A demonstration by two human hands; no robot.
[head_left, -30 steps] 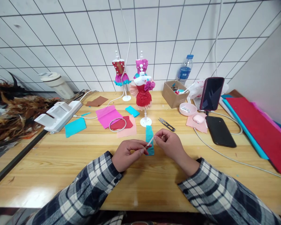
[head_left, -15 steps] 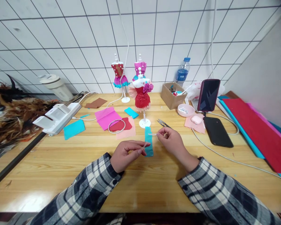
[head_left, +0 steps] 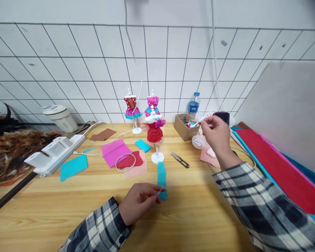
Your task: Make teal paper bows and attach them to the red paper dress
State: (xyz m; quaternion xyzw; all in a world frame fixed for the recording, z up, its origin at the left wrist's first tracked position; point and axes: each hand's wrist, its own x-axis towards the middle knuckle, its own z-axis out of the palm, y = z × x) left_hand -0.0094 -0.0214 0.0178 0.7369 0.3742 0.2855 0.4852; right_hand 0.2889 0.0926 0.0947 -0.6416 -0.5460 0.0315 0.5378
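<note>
My left hand [head_left: 139, 203] hovers over the front of the table, fingers pinched on a short, pale strip of tape [head_left: 160, 191]. Just beyond its fingertips lies a narrow turquoise crepe paper strip [head_left: 161, 176], partly overlapped by them. Out to the right, my right hand [head_left: 217, 136] is raised, its thumb and fingertips closed on a thin white strip [head_left: 200, 120] beside the open cardboard box [head_left: 184, 133]. A small dress form in red paper [head_left: 155, 135] stands behind the turquoise strip. Thread snips [head_left: 180, 160] lie to the right of its base.
Two more dressed forms [head_left: 131, 106] stand at the back. Coloured paper pieces [head_left: 115, 151] and a white wire ring [head_left: 125, 162] lie left of centre. A pink dish [head_left: 198, 141], phone [head_left: 223, 117] and bottle [head_left: 193, 105] are rightward. A power strip [head_left: 56, 154] sits left.
My right hand has drawn the thin white strip away from my left hand and carried it right and up toward the cardboard box. My left hand stays near the turquoise strip. The view has tilted upward.
</note>
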